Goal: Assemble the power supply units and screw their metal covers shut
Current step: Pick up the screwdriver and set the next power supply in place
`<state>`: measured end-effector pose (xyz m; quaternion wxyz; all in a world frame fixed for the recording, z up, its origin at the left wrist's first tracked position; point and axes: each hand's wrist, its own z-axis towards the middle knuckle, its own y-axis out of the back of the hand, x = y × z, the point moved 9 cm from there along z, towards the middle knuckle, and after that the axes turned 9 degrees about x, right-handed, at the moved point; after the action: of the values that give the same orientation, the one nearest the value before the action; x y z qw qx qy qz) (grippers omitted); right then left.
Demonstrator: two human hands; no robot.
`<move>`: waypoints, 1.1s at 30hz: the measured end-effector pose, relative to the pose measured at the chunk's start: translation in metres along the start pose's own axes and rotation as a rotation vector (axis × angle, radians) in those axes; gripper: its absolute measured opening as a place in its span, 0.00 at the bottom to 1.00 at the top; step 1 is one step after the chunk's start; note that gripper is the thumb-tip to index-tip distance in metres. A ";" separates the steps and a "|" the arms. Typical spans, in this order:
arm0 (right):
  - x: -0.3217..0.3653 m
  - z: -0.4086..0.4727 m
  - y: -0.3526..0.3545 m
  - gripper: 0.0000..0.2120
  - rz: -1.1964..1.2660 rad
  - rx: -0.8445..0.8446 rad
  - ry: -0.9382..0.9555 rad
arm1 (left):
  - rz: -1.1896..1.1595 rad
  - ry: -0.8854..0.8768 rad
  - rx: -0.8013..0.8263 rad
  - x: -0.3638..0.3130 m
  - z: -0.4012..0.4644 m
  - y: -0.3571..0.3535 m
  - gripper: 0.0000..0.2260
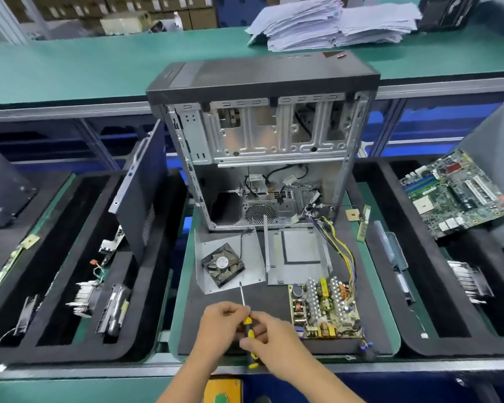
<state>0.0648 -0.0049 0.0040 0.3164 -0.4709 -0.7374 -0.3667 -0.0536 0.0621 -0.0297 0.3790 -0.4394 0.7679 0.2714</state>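
Currently | screwdriver (248,324) is pinched by left hand (220,325) and right hand (269,334), shaft aimed away | circuit board (325,308) lies just right, near mat's front edge, nearer right hand.

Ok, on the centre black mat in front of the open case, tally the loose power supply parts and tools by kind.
Fan: 1
Bare metal cover plates: 2 (one lies under the fan)
Power supply circuit board: 1
Screwdriver: 1, held in both hands, left hand and right hand
Total: 5
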 end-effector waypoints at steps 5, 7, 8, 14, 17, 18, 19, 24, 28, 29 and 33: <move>0.013 -0.031 0.060 0.09 -0.210 -0.445 0.158 | 0.267 -0.042 -0.182 -0.025 0.025 0.003 0.09; 0.029 -0.061 0.105 0.05 -0.270 -0.768 0.316 | 0.372 -0.036 -0.197 -0.031 0.033 -0.005 0.10; 0.035 -0.072 0.128 0.05 -0.288 -0.907 0.344 | 0.430 -0.035 -0.212 -0.032 0.035 -0.008 0.11; 0.022 -0.019 0.238 0.21 -0.307 -0.791 -0.175 | 0.525 -0.076 -0.302 -0.034 0.032 -0.011 0.08; 0.017 -0.001 0.250 0.09 -0.325 -0.749 -0.125 | 0.575 -0.159 -0.411 -0.049 0.023 -0.009 0.06; 0.015 -0.003 0.253 0.06 -0.299 -0.773 -0.071 | 0.545 -0.225 -0.449 -0.060 0.018 -0.010 0.06; 0.009 -0.007 0.255 0.05 -0.227 -0.798 -0.018 | 0.521 -0.289 -0.466 -0.073 0.015 -0.014 0.06; -0.022 -0.051 0.273 0.04 0.060 -1.074 0.069 | 0.872 -0.358 -0.425 -0.138 0.031 -0.055 0.15; -0.053 -0.072 0.282 0.05 0.363 -1.204 0.003 | 1.109 -0.103 -0.339 -0.148 0.059 -0.059 0.16; -0.057 -0.074 0.281 0.06 0.411 -1.212 0.011 | 1.155 -0.087 -0.324 -0.149 0.063 -0.061 0.14; -0.042 -0.058 0.272 0.10 0.303 -0.956 0.181 | 1.260 -0.113 -0.304 -0.156 0.070 -0.073 0.14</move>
<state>0.3389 0.0057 0.0670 0.1778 -0.6309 -0.3803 -0.6525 0.0857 0.1537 0.0531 0.1206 0.0614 0.8106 0.5698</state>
